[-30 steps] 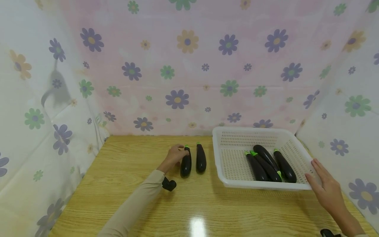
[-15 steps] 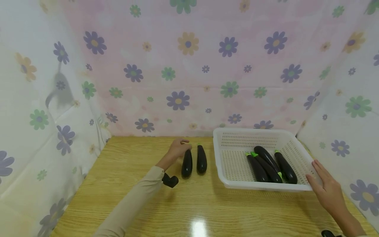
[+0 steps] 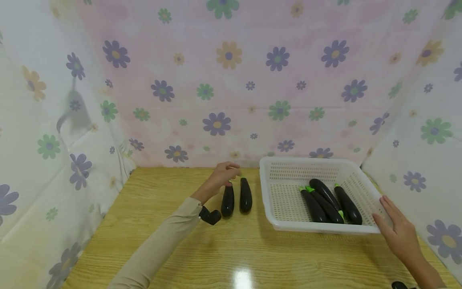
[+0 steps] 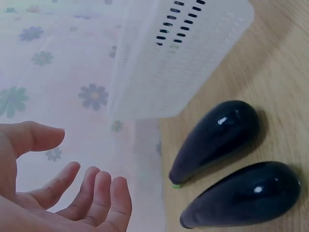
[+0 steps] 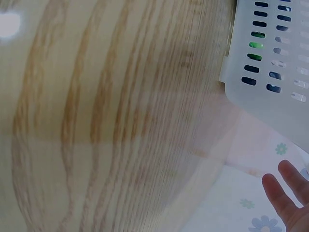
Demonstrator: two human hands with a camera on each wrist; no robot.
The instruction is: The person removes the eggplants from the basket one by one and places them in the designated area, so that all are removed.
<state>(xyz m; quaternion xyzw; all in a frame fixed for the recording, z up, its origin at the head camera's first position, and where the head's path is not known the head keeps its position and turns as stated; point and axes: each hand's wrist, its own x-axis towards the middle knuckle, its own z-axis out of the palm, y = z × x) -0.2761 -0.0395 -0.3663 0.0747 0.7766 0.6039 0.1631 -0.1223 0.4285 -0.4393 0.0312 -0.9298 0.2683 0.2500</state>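
Two dark eggplants lie side by side on the table. My left hand (image 3: pixel 221 177) is over the stem end of the left eggplant (image 3: pixel 227 200), its fingertips reaching toward the top of the right eggplant (image 3: pixel 246 196). In the left wrist view this hand (image 4: pixel 72 193) has nothing between its spread thumb and loosely bent fingers. My right hand (image 3: pixel 400 230) rests at the right rim of a white plastic basket (image 3: pixel 325 227), fingers extended along its corner. Several eggplants (image 3: pixel 326 204) with green stems lie inside the basket. In the right wrist view two straight fingertips (image 5: pixel 277 193) show.
The wood-grain table (image 3: pixel 173 249) runs back to a flowered cloth (image 3: pixel 231 92) hung behind and on both sides. Left of the basket, the two loose eggplants are a short way from its wall. Black wrist cameras (image 3: pixel 210 216) are strapped to the forearms.
My left hand has come off the left eggplant's stem end and shifted right and slightly back, toward the other one. The right hand and basket have stayed in place.
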